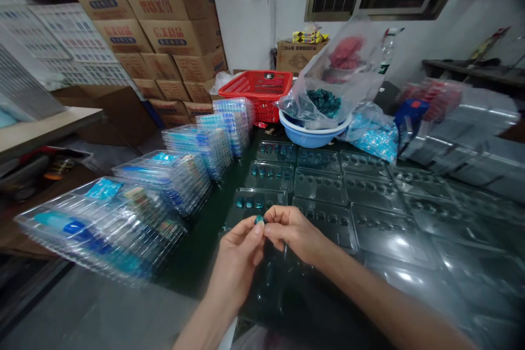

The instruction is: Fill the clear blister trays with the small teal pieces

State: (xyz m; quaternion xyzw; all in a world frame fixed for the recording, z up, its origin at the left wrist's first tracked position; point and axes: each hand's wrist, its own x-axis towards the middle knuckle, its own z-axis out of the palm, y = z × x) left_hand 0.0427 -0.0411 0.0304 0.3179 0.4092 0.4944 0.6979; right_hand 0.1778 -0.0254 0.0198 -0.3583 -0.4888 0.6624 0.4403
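A small, shiny teal gem-like piece (259,219) is pinched between the thumb and finger of my left hand (238,257). My right hand (293,229) is closed against its right side, with fingertips pressed together and touching it. Just beyond the hands lies a clear plastic tray (270,195) with several similar teal pieces in its row of hollows. Two more trays with teal pieces (267,171) lie behind it. Further teal pieces (324,103) fill a plastic bag in a light blue basin (311,135).
Clear trays (381,229) cover the table to the right. Stacks of filled clear trays (176,180) line the left edge. A red basket (258,93), a bag of light blue pieces (375,134) and stacked clear packaging (476,126) stand behind. Cardboard boxes (164,0) rise at the back left.
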